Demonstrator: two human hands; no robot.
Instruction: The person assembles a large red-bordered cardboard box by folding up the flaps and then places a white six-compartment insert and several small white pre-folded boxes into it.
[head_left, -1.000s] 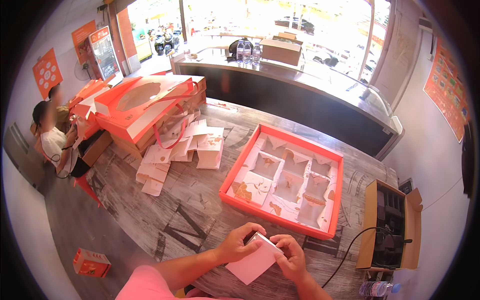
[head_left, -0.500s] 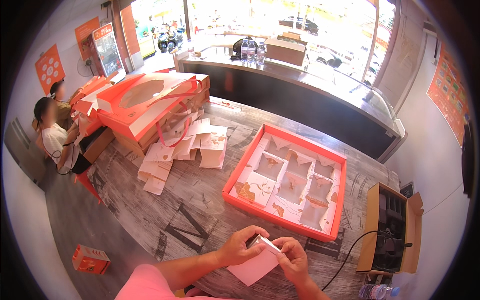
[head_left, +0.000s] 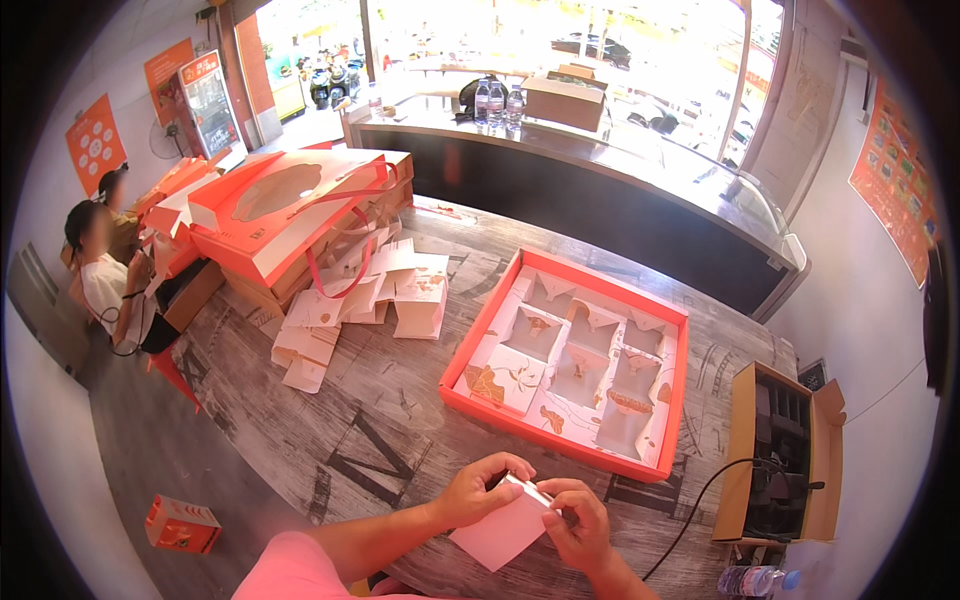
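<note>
Near the table's front edge I hold a small white cardboard box [head_left: 498, 538] in both hands. My left hand [head_left: 482, 490] is closed round its far left corner, thumb on top. My right hand [head_left: 578, 522] pinches the upper right edge, where a folded flap shows. Just beyond my hands lies a shallow red gift box [head_left: 560, 440] with a white, gold-patterned divider insert [head_left: 556, 418] in it. Several square compartments of the insert are open, and a patterned panel [head_left: 506, 376] covers the near left one.
Left of the red box lies a pile of folded white cartons [head_left: 415, 300], beside stacked red boxes [head_left: 235, 245] with ribbons. A brown carton [head_left: 738, 470] and a cable [head_left: 690, 520] are at the right. Two people [head_left: 105, 265] sit at the far left.
My right fingers have curled further over the white box's top edge, and its opening looks more closed. My left hand keeps its hold. The whole view has shifted slightly.
</note>
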